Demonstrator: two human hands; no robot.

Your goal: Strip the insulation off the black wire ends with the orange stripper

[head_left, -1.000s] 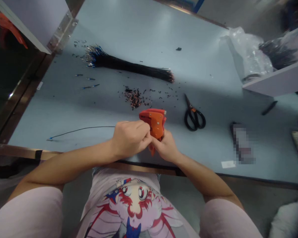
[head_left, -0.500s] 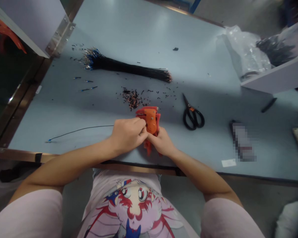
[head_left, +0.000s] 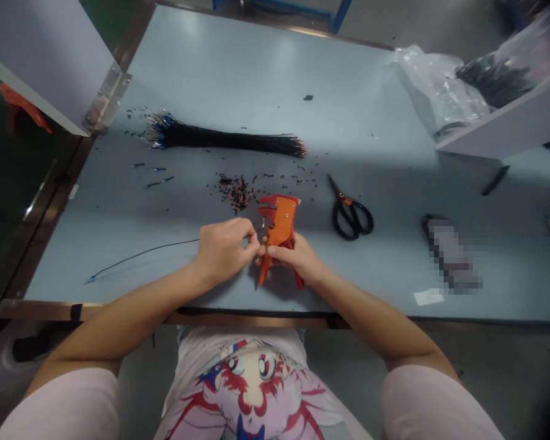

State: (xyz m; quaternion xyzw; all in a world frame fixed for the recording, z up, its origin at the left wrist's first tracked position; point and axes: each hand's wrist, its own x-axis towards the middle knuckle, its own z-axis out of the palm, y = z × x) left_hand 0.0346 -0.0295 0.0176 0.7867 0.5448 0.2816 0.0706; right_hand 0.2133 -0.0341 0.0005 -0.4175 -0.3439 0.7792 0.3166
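My right hand (head_left: 296, 260) grips an orange wire stripper (head_left: 279, 229) by its handles near the front edge of the grey table (head_left: 256, 79). My left hand (head_left: 222, 247) pinches a thin black wire (head_left: 142, 253) that trails off to the left across the table. The wire's near end points toward the stripper's jaws, and a short bare tip shows between my fingers and the tool. A heap of stripped insulation bits (head_left: 236, 188) lies just beyond the tool.
A long bundle of black wires (head_left: 220, 139) lies farther back. Black scissors (head_left: 351, 211) rest to the right of the stripper. A white shelf (head_left: 504, 119) with a plastic bag (head_left: 440, 85) sits at the back right, and a white panel (head_left: 41, 55) stands at the back left.
The stripper's handles have spread apart and the tool has tilted flatter. My left hand has drawn slightly left, away from the jaws, with the wire. The view has shifted.
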